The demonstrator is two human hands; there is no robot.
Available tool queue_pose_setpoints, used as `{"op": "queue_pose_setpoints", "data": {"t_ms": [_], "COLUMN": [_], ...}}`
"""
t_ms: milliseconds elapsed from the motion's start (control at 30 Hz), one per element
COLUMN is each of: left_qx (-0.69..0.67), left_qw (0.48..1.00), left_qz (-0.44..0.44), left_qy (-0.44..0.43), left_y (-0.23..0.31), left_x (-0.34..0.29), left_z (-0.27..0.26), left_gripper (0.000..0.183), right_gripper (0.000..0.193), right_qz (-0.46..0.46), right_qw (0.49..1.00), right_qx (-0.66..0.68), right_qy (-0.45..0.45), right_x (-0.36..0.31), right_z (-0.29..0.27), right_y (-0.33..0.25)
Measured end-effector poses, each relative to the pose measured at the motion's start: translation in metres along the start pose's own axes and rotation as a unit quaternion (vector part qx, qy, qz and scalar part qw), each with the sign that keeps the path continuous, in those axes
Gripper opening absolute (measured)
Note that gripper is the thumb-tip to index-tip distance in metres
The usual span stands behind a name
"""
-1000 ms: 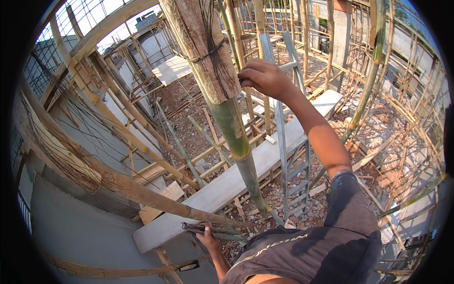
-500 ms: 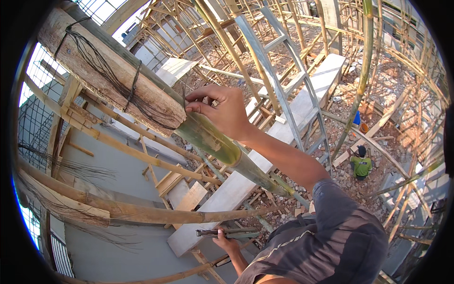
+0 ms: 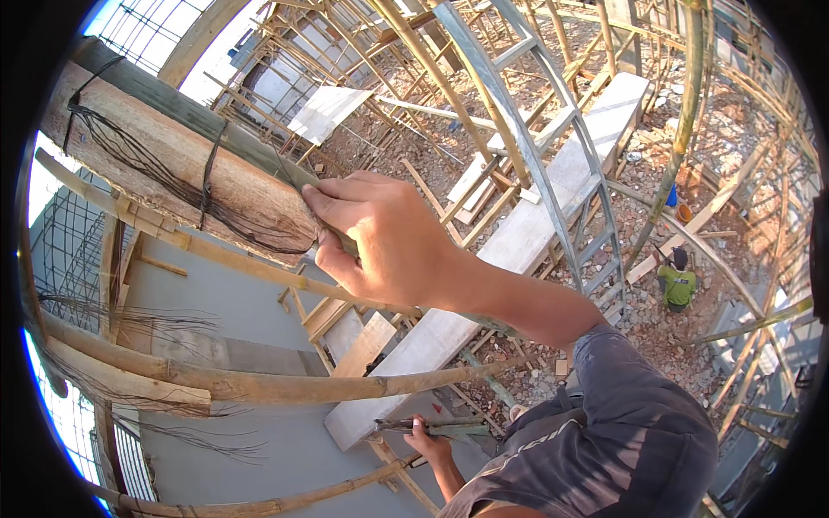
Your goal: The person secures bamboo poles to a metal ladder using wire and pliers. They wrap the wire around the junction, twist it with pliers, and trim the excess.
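My right hand is closed at the end of a rough wooden board, thumb below and index finger above. A thin dark wire seems to run to its fingertips, which partly hide it. Along the board's face lies a bundle of dark tie wire, bound on with wire loops. Behind the board a green bamboo pole runs alongside; my hand and forearm cover much of it. Lower down, my left hand grips what looks like a pair of pincers, their dark metal head pointing left.
Below me a horizontal bamboo pole crosses, with another wire-draped board at its left. A metal ladder leans beside a long pale concrete beam. Far down on rubble, a person in a green shirt sits near a blue bucket.
My right hand has come closer and lower, from pinching a wire beside the board to lying over its end. The view has shifted slightly. My left hand still holds the pincers.
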State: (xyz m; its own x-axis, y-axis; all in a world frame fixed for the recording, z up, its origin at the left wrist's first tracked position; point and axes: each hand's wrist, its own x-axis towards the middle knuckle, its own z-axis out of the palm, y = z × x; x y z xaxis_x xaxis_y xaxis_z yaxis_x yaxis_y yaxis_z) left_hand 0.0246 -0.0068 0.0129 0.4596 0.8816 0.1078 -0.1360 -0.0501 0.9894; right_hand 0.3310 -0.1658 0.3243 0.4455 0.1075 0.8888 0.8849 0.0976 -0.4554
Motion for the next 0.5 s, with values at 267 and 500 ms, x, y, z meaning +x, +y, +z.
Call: {"op": "queue_pose_setpoints", "data": {"t_ms": [267, 500], "left_qx": [-0.023, -0.035], "left_qw": [0.998, 0.997], "left_qz": [-0.06, -0.06], "left_qy": [-0.025, -0.017], "left_y": [0.03, 0.019], "left_x": [-0.003, -0.013], "left_z": [0.028, 0.019], "left_gripper": [0.019, 0.019], "right_gripper": [0.056, 0.065], "right_qz": [0.0, 0.096], "right_qw": [0.986, 0.972], "right_qx": [0.124, 0.205], "right_qy": [0.107, 0.063], "right_x": [-0.002, 0.007], "right_z": [0.028, 0.031], "right_y": [0.005, 0.007]}}
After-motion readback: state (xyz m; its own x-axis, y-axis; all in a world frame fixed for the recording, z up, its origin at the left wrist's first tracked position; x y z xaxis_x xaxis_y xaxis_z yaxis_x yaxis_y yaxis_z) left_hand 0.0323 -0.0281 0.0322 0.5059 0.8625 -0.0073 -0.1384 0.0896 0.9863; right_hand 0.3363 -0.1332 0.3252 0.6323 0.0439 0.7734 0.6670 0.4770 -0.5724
